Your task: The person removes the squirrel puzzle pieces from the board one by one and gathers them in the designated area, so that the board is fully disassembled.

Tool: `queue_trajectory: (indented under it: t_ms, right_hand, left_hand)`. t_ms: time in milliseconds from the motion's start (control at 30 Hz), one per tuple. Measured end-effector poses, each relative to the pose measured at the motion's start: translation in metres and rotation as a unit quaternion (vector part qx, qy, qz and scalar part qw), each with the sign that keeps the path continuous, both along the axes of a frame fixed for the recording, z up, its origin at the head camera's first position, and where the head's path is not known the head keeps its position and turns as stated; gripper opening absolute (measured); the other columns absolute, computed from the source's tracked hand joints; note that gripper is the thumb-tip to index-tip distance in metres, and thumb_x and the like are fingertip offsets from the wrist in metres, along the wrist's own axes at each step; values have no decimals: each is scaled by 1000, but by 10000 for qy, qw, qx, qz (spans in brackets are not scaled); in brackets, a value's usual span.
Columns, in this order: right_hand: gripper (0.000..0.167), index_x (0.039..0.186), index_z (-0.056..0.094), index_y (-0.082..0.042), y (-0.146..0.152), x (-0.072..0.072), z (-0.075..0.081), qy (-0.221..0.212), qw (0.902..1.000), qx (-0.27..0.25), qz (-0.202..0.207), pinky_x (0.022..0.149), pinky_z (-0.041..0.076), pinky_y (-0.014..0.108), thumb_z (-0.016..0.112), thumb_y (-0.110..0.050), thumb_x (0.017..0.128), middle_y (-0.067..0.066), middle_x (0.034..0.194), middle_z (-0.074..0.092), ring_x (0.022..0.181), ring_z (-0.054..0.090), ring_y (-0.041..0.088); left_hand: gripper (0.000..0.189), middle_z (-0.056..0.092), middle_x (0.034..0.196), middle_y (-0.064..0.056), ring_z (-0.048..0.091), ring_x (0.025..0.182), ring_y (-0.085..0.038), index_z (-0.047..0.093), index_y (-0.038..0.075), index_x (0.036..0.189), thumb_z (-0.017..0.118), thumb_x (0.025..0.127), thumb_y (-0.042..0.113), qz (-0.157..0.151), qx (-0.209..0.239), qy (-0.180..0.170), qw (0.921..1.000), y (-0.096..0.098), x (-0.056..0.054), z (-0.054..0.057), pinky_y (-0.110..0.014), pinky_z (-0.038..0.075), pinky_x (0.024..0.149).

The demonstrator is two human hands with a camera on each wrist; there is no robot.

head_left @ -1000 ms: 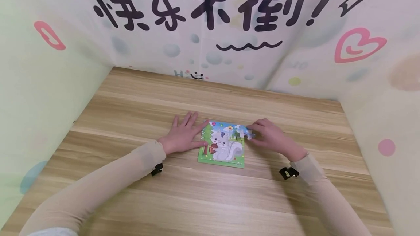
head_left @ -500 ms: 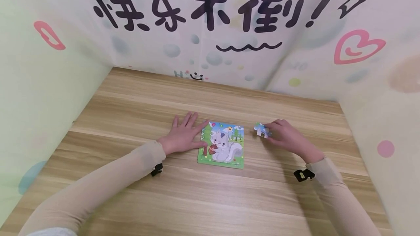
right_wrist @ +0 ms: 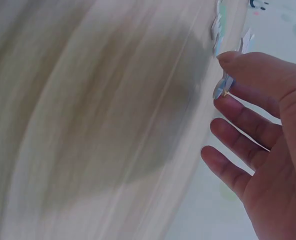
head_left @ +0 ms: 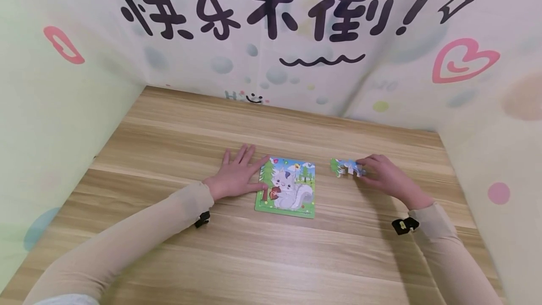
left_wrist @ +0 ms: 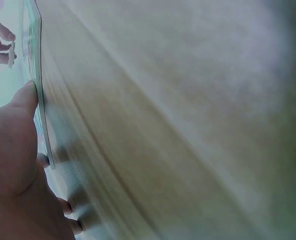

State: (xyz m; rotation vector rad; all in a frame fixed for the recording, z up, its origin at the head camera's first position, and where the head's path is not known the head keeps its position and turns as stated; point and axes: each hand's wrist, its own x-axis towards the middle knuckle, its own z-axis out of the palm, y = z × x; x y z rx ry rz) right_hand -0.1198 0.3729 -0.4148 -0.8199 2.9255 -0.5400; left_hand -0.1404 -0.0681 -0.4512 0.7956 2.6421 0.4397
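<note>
A square jigsaw puzzle (head_left: 292, 187) with a grey squirrel holding an acorn lies on the wooden table. My left hand (head_left: 235, 178) is spread flat at its left side, thumb and index finger touching the edge; in the left wrist view that thumb (left_wrist: 27, 97) presses against the board's rim. To the right of the puzzle, my right hand (head_left: 387, 178) pinches a blue jigsaw piece (head_left: 357, 167) between thumb and fingertips. A green jigsaw piece (head_left: 336, 167) shows just left of it; whether the two are joined I cannot tell. In the right wrist view, the pinched piece (right_wrist: 223, 85) is edge-on.
The wood-grain table (head_left: 271, 258) spreads around the puzzle on all sides. A pale printed cloth (head_left: 254, 69) with large black characters hangs behind and along both sides. Black wrist straps (head_left: 405, 225) sit on both forearms.
My right hand has moved right, away from the puzzle's edge, with the jigsaw piece in its fingers. More green now shows left of the fingers. The left hand and the puzzle have stayed put.
</note>
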Motion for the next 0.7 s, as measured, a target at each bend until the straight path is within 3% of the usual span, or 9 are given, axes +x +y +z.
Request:
queue_trajectory:
  t_ms: [233,700]
  right_hand:
    - [40,122,68,11,10,-5,-7,-17,9998,203,19,91,51,62,81,-2,87,26,113,68,104,62,45]
    - [38,121,71,6,15,-10,-9,-189,9995,259,-55,88,50,60,82,-6,88,24,111,67,102,61,42]
  left_hand:
    - [86,3,173,-25,-3,159,-45,21,26,168,56,99,64,-52,46,29,10000,0,1,3,-77,-3,118]
    - [89,-1,174,-19,-7,160,-39,18,33,168,55,97,71,48,-33,-2,10000,0,-3,-8,-74,-7,119]
